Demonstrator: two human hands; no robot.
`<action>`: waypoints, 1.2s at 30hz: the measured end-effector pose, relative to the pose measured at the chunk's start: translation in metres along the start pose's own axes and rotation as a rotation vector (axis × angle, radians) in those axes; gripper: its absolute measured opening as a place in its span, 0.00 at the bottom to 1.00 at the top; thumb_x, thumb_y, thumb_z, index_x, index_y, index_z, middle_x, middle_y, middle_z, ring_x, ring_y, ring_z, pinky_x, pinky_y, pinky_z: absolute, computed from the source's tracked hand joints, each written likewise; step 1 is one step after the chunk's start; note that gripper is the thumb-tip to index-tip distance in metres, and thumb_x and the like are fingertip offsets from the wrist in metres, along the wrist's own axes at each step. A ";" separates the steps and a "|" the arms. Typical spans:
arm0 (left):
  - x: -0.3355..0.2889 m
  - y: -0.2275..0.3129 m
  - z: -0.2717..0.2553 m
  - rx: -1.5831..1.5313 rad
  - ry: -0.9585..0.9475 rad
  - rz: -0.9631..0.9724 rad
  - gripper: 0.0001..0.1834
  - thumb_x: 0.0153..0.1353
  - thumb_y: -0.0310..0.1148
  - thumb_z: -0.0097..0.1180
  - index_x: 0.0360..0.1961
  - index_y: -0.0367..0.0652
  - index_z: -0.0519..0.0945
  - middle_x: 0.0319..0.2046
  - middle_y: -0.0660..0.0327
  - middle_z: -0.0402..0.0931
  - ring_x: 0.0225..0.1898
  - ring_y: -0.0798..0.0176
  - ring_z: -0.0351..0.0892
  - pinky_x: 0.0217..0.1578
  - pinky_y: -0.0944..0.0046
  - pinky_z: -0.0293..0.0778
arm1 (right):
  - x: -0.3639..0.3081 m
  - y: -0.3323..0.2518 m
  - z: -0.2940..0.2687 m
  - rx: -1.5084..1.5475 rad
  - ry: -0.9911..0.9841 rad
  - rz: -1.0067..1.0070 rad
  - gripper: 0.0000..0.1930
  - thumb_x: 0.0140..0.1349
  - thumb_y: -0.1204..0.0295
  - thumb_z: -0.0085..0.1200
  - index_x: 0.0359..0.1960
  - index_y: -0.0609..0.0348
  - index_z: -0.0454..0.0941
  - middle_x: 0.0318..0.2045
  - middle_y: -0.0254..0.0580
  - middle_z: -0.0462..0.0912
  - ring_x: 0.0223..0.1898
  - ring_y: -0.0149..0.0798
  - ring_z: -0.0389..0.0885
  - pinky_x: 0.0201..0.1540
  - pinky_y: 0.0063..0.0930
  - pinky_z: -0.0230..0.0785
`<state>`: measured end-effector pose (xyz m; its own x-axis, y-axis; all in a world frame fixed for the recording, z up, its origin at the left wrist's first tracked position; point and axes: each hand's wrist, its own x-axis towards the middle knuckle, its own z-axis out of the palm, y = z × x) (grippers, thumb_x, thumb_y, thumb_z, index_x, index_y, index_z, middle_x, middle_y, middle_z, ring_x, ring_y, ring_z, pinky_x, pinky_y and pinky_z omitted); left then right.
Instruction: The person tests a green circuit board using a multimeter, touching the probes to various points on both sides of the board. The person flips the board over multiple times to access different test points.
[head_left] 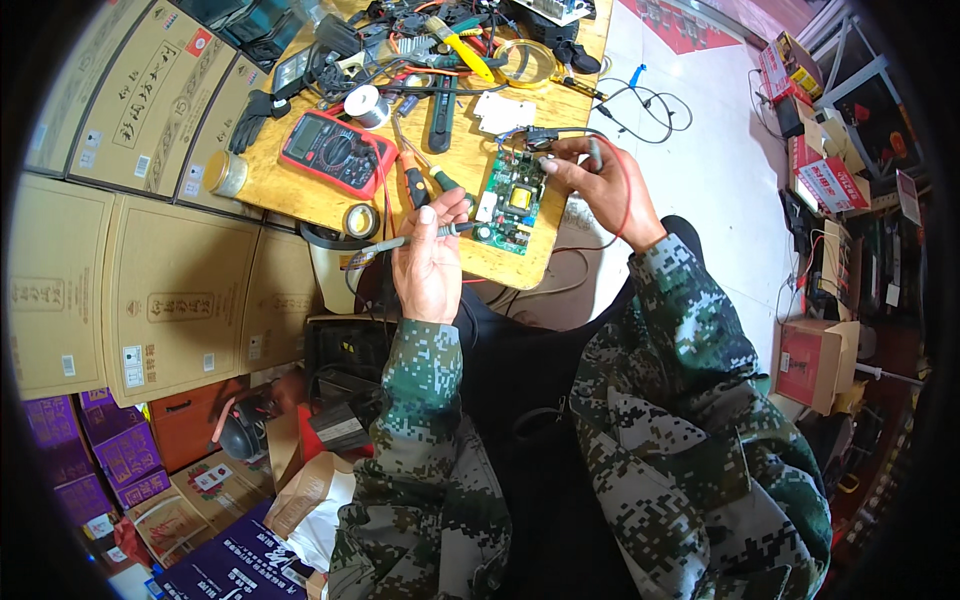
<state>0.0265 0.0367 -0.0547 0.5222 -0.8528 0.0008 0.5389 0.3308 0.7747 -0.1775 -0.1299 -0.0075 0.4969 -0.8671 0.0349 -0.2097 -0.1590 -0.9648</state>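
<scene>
A green circuit board [497, 200] with a yellow-wrapped transformer lies on the wooden bench near its front right edge. My left hand [430, 255], palm up, pinches a slim grey test probe [410, 241] whose dark tip reaches the board's left lower side. Over the board's upper right end, my right hand [605, 185] is closed around a grey test probe [595, 155] with a red lead running down past the wrist. The right fingers hide its tip, so contact is unclear. A red and grey multimeter [337, 153] lies left of the board.
A box cutter [442, 120], a solder spool [367, 106], a screwdriver [413, 180], a tape roll [361, 221] and a yellow-handled brush [460, 48] crowd the bench [262, 190]. Cardboard boxes [180, 290] stack along the left. A blue cable [640, 105] lies on the floor at right.
</scene>
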 end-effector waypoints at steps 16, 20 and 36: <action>-0.001 0.002 0.002 0.066 0.004 -0.007 0.24 0.84 0.49 0.51 0.62 0.37 0.78 0.62 0.47 0.83 0.63 0.57 0.81 0.71 0.51 0.69 | -0.041 0.023 -0.001 0.269 -0.012 0.134 0.22 0.75 0.74 0.64 0.67 0.72 0.78 0.46 0.35 0.85 0.36 0.27 0.82 0.40 0.24 0.77; 0.000 0.002 0.003 0.073 0.003 0.006 0.24 0.84 0.49 0.51 0.62 0.37 0.79 0.62 0.47 0.83 0.63 0.57 0.81 0.72 0.51 0.69 | -0.041 0.018 -0.001 0.246 -0.008 0.134 0.23 0.75 0.77 0.62 0.69 0.71 0.77 0.48 0.38 0.83 0.37 0.28 0.82 0.41 0.24 0.78; -0.002 0.003 0.005 0.072 0.035 0.015 0.25 0.84 0.51 0.51 0.59 0.36 0.80 0.60 0.47 0.84 0.60 0.57 0.82 0.66 0.53 0.74 | -0.057 0.007 -0.007 0.420 0.111 0.160 0.19 0.82 0.63 0.52 0.61 0.67 0.82 0.44 0.41 0.88 0.33 0.26 0.82 0.31 0.21 0.65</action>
<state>0.0232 0.0375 -0.0489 0.5533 -0.8329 -0.0084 0.4829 0.3125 0.8180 -0.2137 -0.0849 -0.0145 0.3884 -0.9140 -0.1175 0.0943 0.1663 -0.9816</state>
